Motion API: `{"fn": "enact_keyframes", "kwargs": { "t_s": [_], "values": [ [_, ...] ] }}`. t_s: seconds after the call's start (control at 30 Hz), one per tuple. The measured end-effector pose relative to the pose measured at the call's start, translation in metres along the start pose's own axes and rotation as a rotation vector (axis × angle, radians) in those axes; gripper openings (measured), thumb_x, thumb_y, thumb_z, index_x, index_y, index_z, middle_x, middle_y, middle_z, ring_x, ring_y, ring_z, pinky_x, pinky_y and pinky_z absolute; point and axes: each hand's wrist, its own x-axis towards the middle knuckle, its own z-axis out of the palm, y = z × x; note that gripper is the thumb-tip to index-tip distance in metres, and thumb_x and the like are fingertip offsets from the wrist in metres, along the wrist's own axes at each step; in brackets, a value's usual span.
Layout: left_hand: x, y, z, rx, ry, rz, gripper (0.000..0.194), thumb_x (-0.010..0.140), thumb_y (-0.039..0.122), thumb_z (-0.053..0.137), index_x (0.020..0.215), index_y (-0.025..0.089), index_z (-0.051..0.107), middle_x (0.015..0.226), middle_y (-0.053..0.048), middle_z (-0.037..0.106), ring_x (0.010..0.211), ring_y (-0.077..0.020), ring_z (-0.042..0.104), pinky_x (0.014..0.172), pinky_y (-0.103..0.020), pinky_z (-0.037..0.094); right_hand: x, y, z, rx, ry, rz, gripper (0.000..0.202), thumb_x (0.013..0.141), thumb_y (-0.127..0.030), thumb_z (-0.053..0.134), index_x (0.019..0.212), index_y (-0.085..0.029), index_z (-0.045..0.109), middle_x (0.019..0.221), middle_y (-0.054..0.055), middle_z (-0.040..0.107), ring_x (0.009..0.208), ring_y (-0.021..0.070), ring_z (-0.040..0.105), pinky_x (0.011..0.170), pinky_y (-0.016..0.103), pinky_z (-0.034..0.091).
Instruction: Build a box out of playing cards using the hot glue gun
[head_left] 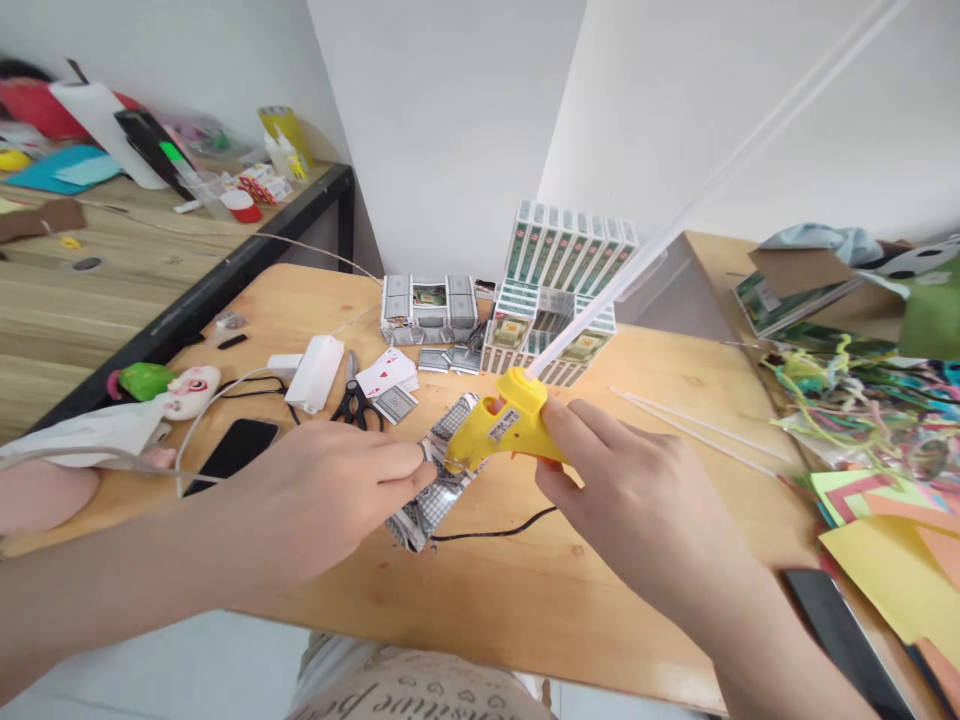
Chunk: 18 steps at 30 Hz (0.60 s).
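Observation:
A yellow hot glue gun (pixel 517 425) is in my right hand (pixel 622 470), with a long clear glue stick (pixel 600 310) sticking out of its back, up and to the right. My left hand (pixel 360 480) is closed on a piece built from grey-patterned playing cards (pixel 435 500), held above the table. The glue gun's front end overlaps this card piece; its tip is hard to make out. Beyond my left hand lie black-handled scissors (pixel 357 402), a fan of loose playing cards (pixel 386 375) and a white power block (pixel 316 373).
At the back of the wooden table (pixel 540 600) stand a card-built box (pixel 429 310) and stacked card packs (pixel 570 250). A phone (pixel 234 452) lies left, spare glue sticks (pixel 705 430) right. Coloured paper (pixel 892 560) and tangled cords crowd the right side. A black cable (pixel 495 530) crosses the table.

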Motion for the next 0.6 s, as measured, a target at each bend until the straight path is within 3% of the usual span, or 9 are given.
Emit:
{"fn": "enact_keyframes", "kwargs": {
  "t_s": [0.6],
  "values": [
    [0.002, 0.0, -0.001, -0.021, 0.0, 0.018, 0.025, 0.089, 0.006, 0.038, 0.097, 0.015, 0.061, 0.073, 0.0, 0.06, 0.058, -0.014, 0.051, 0.052, -0.031, 0.033, 0.005, 0.017, -0.016, -0.011, -0.084, -0.024, 0.013, 0.084, -0.018, 0.039, 0.085, -0.018, 0.052, 0.065, -0.002, 0.054, 0.041, 0.009, 0.033, 0.043, 0.025, 0.02]
  ]
}}
